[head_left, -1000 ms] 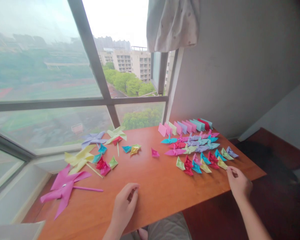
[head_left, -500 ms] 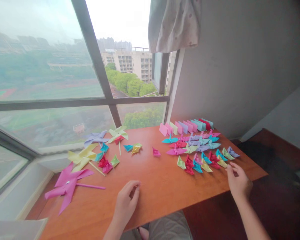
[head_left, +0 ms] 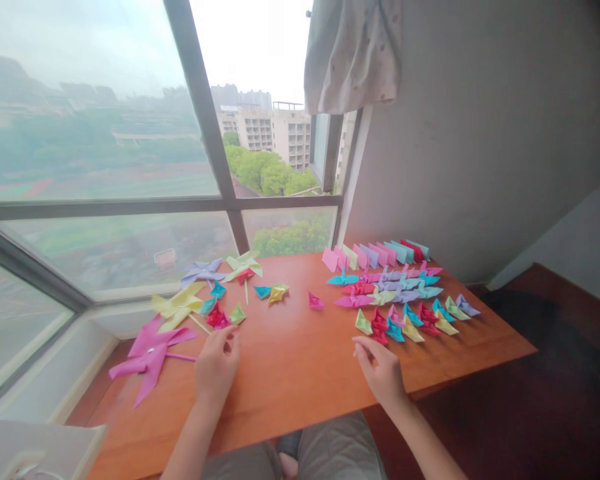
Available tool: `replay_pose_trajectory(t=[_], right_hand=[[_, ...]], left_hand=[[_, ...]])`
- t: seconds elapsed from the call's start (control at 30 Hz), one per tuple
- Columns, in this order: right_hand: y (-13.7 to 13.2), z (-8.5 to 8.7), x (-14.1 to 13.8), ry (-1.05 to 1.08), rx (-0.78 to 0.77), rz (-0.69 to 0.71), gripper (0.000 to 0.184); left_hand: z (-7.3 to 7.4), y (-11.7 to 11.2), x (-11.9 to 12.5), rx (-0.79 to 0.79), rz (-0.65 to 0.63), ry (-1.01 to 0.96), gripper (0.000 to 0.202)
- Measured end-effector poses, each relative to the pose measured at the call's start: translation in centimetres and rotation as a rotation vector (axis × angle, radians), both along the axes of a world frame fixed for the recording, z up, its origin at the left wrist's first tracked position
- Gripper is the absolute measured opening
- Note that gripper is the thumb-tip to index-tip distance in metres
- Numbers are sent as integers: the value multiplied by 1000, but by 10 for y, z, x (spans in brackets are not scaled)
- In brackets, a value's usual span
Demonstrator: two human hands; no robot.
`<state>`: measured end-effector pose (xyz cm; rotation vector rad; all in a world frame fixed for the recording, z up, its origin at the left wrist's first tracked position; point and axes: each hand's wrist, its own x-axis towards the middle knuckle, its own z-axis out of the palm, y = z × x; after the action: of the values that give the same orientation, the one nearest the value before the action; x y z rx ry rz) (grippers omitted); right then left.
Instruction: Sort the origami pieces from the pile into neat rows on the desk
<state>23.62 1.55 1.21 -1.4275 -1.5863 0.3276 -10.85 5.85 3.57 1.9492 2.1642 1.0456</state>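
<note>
My left hand (head_left: 219,360) is just in front of a cluster of folded paper boats, fingers loosely curved and nothing visible in them. Nearest to it are a magenta boat (head_left: 222,321), a green boat (head_left: 237,314) and the stick of the pink pinwheel (head_left: 181,357). Over the table's middle right, my right hand (head_left: 380,370) has thumb and fingers slightly apart and holds nothing. Just beyond it stand rows of paper boats, among them a red one (head_left: 379,328) and a blue one (head_left: 395,330). A lone pink boat (head_left: 315,301) sits between the two groups.
Paper cranes (head_left: 355,301) stand in rows behind the boats, and folded cards (head_left: 375,255) line the back. Several pinwheels, one yellow (head_left: 177,305), lie at left by the window. The wooden table (head_left: 285,373) ends at the wall (head_left: 455,167) behind.
My right hand has moved left, away from the yellow boat at the end of the rows. My left hand has moved left and forward to the boat cluster. The view has shifted slightly.
</note>
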Motion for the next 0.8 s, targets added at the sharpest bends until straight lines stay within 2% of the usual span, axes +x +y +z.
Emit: replay_pose_trajectory(t=[0.1, 0.17, 0.3, 0.47, 0.53, 0.63, 0.8], right_hand=[[0, -11, -18, -29, -22, 90, 27], [0, -19, -21, -43, -46, 112, 29], [0, -31, -19, -28, -76, 89, 29], [-1, -34, -18, -18, -96, 82, 31], [-1, -32, -18, -19, -100, 81, 32], [-1, -28, -22, 0, -111, 93, 31], [-2, -19, -41, 68, -137, 184, 26]], left_hand=[[12, 5, -16, -89, 140, 300, 30], [15, 7, -24, -158, 145, 391, 32], [14, 11, -37, -208, 56, 377, 29], [11, 6, -44, -167, 17, 323, 22], [10, 0, -40, -85, -15, 269, 21], [5, -10, -26, 39, -156, 143, 20], [-4, -24, 19, 31, -427, -45, 23]])
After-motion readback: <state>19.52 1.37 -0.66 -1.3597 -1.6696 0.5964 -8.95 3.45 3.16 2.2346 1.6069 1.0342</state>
